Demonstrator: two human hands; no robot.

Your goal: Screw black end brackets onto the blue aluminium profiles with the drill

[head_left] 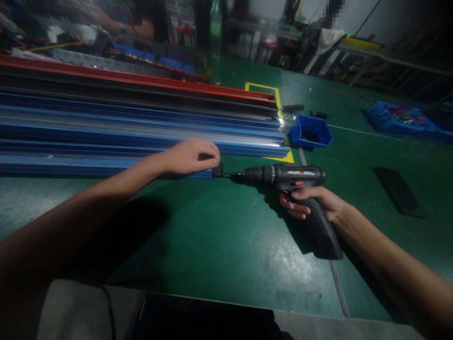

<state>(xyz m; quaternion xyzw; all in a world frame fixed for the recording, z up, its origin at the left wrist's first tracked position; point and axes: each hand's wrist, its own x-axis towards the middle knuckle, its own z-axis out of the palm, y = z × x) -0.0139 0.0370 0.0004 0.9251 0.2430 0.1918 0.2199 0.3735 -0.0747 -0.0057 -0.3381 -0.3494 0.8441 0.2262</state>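
Note:
My right hand point(307, 203) is wrapped round the grip of a black cordless drill point(297, 174), which points left. Its thin bit point(226, 175) reaches to a small black end piece point(218, 169) at the right end of the nearest blue metal profile point(198, 174). Over that end lies my left hand point(194, 156), its fingers curled down round the profile and touching the black piece. The fingertips on the far side are hidden. Whether the bit sits in a screw cannot be made out.
More blue profiles point(148, 130) lie side by side behind, with black and red ones point(159, 76) farther back. A blue bin point(311, 132) stands past their ends. Right of the drill lies a flat black object point(399, 191). Another person's arm point(138, 29) shows across the table.

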